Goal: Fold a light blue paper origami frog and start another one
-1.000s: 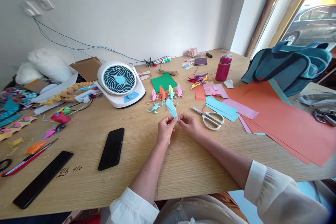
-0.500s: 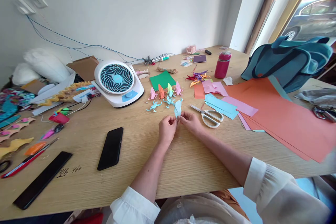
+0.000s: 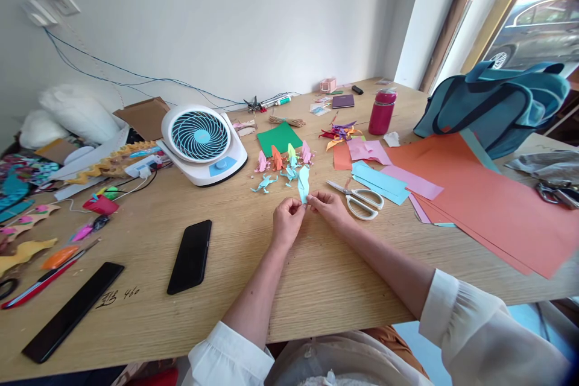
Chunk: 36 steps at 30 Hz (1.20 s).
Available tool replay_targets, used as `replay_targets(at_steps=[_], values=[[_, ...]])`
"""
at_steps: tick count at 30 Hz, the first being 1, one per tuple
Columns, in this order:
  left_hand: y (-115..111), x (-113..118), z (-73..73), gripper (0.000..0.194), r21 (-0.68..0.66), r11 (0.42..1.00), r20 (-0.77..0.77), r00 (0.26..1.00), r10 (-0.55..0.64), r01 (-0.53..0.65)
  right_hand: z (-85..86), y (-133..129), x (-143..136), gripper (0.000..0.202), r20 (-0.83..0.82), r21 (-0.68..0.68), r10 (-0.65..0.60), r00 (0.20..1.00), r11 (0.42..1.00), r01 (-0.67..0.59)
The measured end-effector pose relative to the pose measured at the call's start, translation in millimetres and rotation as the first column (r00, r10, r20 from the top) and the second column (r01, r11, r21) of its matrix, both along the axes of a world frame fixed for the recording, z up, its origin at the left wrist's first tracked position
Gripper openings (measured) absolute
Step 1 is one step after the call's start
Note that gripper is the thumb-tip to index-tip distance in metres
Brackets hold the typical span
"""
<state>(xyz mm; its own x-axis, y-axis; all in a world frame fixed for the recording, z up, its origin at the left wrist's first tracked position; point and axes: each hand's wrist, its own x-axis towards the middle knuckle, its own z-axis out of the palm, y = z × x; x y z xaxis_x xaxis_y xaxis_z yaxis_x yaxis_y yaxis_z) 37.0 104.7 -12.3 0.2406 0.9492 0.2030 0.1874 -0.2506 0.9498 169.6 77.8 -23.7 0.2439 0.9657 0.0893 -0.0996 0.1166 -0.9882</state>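
Two bare hands meet over the middle of the bench (image 3: 344, 295), well in from its front edge, at the lower end of a light-blue paper piece (image 3: 303, 184) that points up toward the far edge. The left hand (image 3: 287, 217) has its thumb and fingers pinched narrow on that end; the right hand (image 3: 329, 208) is close beside it, fingers drawn together on the same end from the right. Whether both grip equally hard cannot be told, and the crease itself is hidden by the fingertips. The step in hand looks like shaping or pressing a small fold at this tip. The next move would seem to call for one hand to steady the paper while the other works the crease, with light pressure, as the paper looks thin. Just beyond, toward the far edge, lie two blue paper figures (image 3: 264, 183), with a row of coloured paper figures (image 3: 277, 158) behind them, near a green sheet (image 3: 281, 137). Toward the right edge, scissors (image 3: 365, 200) rest near the right hand, and past them blue strips (image 3: 382, 184) lie near large orange sheets (image 3: 488, 211). A phone (image 3: 190, 256) lies nearer the front left corner.
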Motion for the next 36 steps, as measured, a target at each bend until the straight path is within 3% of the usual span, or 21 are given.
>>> replay_targets(at_steps=[13, 25, 31, 36], values=[[-2, -1, 5.1, 0.038, -0.178, 0.974, 0.104, 0.987, -0.124, 0.141, 6.6, -2, 5, 0.044, 0.021, -0.016, 0.001, 1.000, 1.000, -0.001], [13, -11, 14.8, 0.045, -0.197, 0.979, 0.281, 0.955, 0.098, -0.043, 4.2, -4, -1, 0.040, 0.108, -0.017, 0.074, 0.991, 0.997, -0.072], [10, -10, 16.7, 0.038, -0.193, 0.979, 0.305, 0.945, 0.122, -0.064, 8.9, -4, 3, 0.041, 0.066, -0.021, 0.013, 0.998, 1.000, -0.011], [9, -8, 12.9, 0.030, -0.142, 0.988, 0.293, 0.951, 0.100, -0.060, 9.9, -5, 0, 0.044, 0.066, -0.017, 0.051, 0.997, 0.999, -0.050]])
